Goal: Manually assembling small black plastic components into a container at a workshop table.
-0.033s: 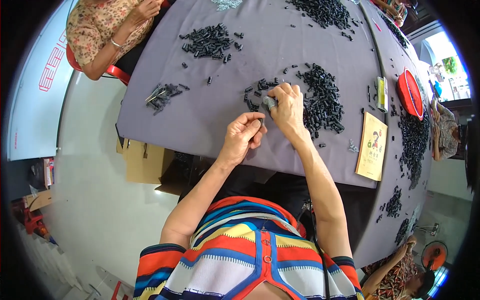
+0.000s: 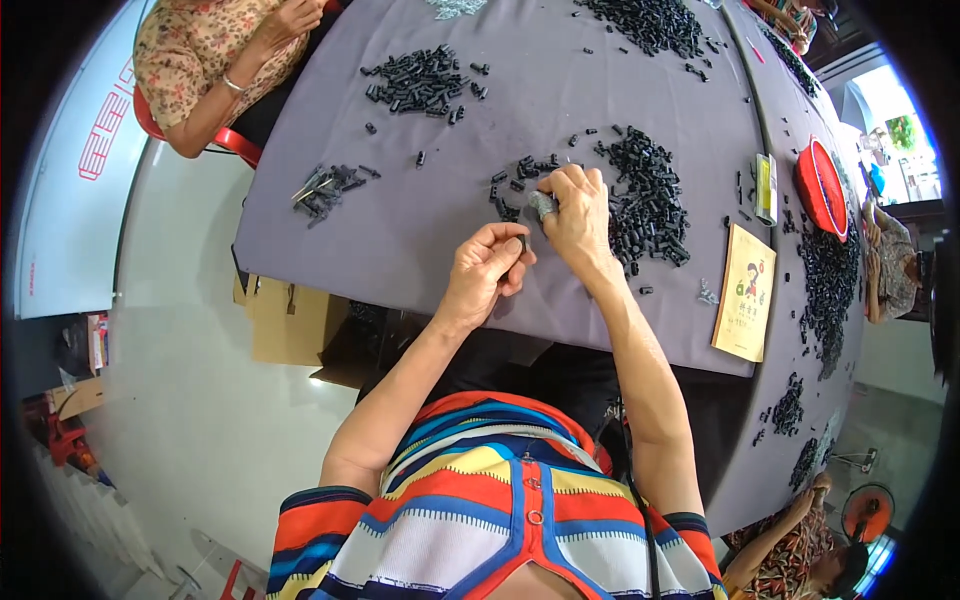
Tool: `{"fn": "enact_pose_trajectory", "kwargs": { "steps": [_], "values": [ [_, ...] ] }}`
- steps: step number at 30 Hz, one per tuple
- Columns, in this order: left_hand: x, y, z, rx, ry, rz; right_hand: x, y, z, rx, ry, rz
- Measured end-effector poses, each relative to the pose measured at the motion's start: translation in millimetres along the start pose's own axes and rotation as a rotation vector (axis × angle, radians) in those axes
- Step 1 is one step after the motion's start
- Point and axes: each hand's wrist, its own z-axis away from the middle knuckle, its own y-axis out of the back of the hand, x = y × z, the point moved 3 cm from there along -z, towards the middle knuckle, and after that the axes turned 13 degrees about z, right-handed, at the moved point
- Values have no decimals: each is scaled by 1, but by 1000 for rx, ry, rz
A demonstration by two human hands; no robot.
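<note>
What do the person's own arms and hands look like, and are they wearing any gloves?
No gloves: the left hand and right hand have bare backs, and the forearms are uncovered. Short striped sleeves show red, blue and dark cuffs. Something grey shows beside the right hand; I can't tell if it's worn.

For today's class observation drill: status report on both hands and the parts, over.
Left hand: pinching a black part. Right hand: beside a black pile, grip unclear. Booklet right, apart from both hands.
</note>
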Motion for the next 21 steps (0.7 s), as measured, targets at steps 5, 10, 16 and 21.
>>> {"fn": "enact_pose_trajectory", "kwargs": {
  "steps": [5, 10, 16, 21],
  "values": [
    [2, -1, 1, 46, 33, 70, 2, 25, 30, -91, -177, -464],
    [-7, -12, 0, 35, 83, 69, 7, 47, 77, -225, -360, -713],
    [-41, -31, -4, -16, 158, 83, 17, 49, 113, -184, -512, -838],
    [-49, -34, -5, -1, 135, 14, 19, 50, 118, -104, -551, -891]
  ]
}}
